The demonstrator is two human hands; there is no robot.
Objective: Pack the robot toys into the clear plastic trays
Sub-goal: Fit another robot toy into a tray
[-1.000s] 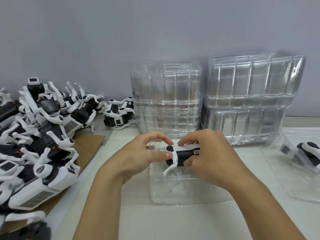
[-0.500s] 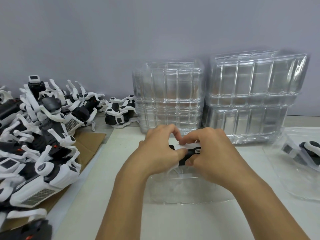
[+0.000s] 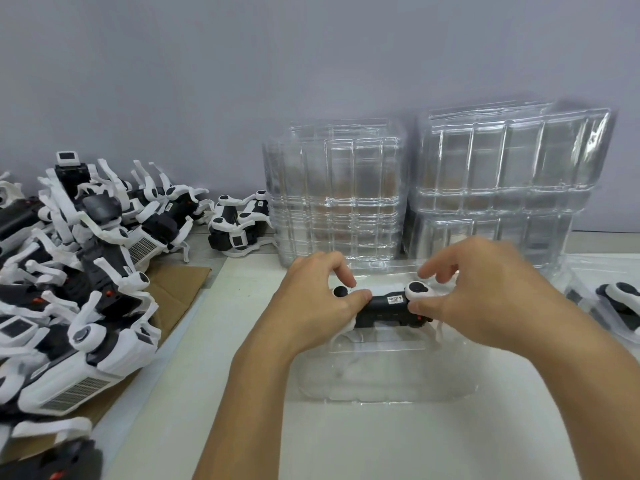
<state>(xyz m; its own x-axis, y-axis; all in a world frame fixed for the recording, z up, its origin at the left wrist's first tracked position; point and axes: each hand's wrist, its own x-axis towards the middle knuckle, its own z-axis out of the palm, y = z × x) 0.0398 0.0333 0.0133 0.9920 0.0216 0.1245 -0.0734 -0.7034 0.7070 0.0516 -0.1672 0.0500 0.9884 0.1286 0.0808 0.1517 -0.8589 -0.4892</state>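
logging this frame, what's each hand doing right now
Left hand: pinching the robot toy at its left end.
Right hand: gripping the same toy's right end.

The black-bodied robot toy with white rounded leg joints (image 3: 386,306) lies lengthwise at the far end of the clear plastic tray (image 3: 381,375) in front of me on the white surface (image 3: 381,445), my left hand (image 3: 311,303) and right hand (image 3: 485,292) pinching its two ends.

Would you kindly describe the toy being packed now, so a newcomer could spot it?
Start at the two stacks of clear trays against the wall. Before them lies one open tray. The robot toy over it is the only one gripped by both hands, not piled.
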